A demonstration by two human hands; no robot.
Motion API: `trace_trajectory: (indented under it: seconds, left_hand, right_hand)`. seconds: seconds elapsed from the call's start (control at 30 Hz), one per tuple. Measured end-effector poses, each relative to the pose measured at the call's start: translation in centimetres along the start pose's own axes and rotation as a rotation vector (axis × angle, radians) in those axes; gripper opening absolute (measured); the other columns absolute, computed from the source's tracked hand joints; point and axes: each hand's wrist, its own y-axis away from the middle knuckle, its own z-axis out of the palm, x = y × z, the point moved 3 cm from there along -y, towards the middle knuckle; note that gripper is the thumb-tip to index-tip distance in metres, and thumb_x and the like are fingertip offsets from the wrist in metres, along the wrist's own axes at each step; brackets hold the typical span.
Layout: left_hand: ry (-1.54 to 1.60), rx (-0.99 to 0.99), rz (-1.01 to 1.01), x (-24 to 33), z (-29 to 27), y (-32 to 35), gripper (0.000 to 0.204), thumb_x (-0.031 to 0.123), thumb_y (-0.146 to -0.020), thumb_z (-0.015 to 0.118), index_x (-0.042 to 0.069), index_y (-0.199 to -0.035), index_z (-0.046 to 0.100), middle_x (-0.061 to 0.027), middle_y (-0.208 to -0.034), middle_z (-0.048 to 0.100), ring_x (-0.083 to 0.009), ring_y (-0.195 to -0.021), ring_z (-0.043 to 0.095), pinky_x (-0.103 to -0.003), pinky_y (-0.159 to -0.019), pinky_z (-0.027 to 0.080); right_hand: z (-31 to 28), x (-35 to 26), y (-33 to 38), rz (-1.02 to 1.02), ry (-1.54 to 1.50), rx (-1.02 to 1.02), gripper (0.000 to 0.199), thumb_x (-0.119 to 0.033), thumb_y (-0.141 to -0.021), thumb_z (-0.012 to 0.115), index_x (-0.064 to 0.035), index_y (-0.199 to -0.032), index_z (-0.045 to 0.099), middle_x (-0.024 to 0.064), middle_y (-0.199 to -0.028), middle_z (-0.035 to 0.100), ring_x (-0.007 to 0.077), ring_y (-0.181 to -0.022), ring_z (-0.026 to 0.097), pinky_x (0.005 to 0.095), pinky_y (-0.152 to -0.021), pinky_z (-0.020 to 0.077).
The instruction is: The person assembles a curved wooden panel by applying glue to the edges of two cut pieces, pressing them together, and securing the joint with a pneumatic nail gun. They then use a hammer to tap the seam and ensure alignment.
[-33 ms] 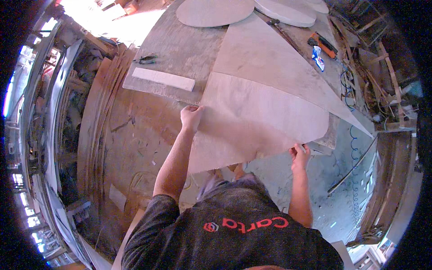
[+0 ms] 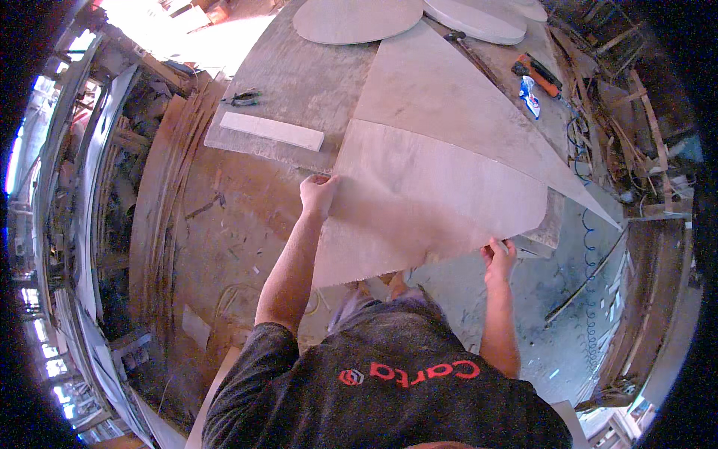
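Plywood (image 2: 426, 202) was the story of this moment: a big pale sheet, cut to a wedge shape, was held at its near end by both hands and hung out over the edge of the workbench (image 2: 299, 82). Its left edge was pinched by the left hand (image 2: 318, 194), fingers curled over the top face. Its near right corner was gripped by the right hand (image 2: 499, 254), the fingers wrapped under the edge. Both grasps looked firm on the sheet itself.

A second, longer wedge-shaped panel (image 2: 464, 105) was seen under it, its point running off to the right past the bench corner. Rounded boards (image 2: 359, 19) were lying at the far end of the bench. A narrow white strip (image 2: 273, 131) and a pair of pliers (image 2: 241, 97) were set to the left, well apart from the held sheet. An orange-handled tool (image 2: 538, 73) was lying at the right edge.

The step in hand was judged to be the shifting or lining-up of the top sheet over the panel beneath. For the next move, an even pull from both hands would be called for, with the sheet kept flat so that its unsupported near end was not allowed to sag or twist. The floor (image 2: 224, 224) below was littered with offcuts, so sure footing would be wanted too.
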Motion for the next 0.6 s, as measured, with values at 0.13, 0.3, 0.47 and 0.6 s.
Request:
trace_trajectory:
  seconds: [0.13, 0.3, 0.47, 0.6]
  left_hand:
    - [-0.036, 0.029, 0.009, -0.8, 0.1, -2.1, 0.032, 0.023, -0.074, 0.083, -0.003, -0.087, 0.070, -0.0100, -0.080, 0.070, -0.0159, -0.071, 0.064, -0.031, -0.065, 0.052]
    - [-0.047, 0.027, 0.064, -1.3, 0.5, -2.1, 0.030, 0.022, -0.075, 0.083, -0.001, -0.088, 0.069, -0.0097, -0.079, 0.070, -0.0160, -0.068, 0.063, -0.031, -0.063, 0.051]
    - [-0.034, 0.012, 0.068, 0.8, 1.0, -0.8, 0.024, 0.017, -0.077, 0.081, -0.001, -0.086, 0.069, -0.0079, -0.078, 0.069, -0.0149, -0.070, 0.063, -0.030, -0.063, 0.051]
    - [0.058, -0.034, 0.247, -0.3, 1.3, -2.1, 0.019, 0.015, -0.079, 0.080, 0.000, -0.086, 0.070, -0.0069, -0.079, 0.069, -0.0137, -0.074, 0.062, -0.029, -0.069, 0.051]
  right_hand:
    - [0.8, -0.2, -1.1, 0.006, 0.014, -0.003, 0.049, -0.004, -0.082, 0.073, -0.0057, -0.123, 0.046, 0.0093, -0.092, 0.063, 0.0193, -0.073, 0.064, 0.0310, -0.062, 0.0594]
    - [0.6, -0.3, -1.2, 0.017, 0.013, 0.005, 0.047, -0.003, -0.082, 0.073, -0.0049, -0.121, 0.047, 0.0093, -0.091, 0.063, 0.0203, -0.074, 0.065, 0.0318, -0.062, 0.0593]
    - [0.4, -0.9, -0.5, 0.037, -0.036, -0.007, 0.045, -0.001, -0.081, 0.072, -0.0044, -0.118, 0.047, 0.0089, -0.092, 0.062, 0.0206, -0.072, 0.064, 0.0325, -0.062, 0.0591]
    - [-0.5, 0.3, -2.5, 0.016, -0.047, -0.032, 0.041, -0.001, -0.080, 0.072, -0.0041, -0.114, 0.049, 0.0087, -0.091, 0.062, 0.0198, -0.071, 0.064, 0.0334, -0.061, 0.0589]
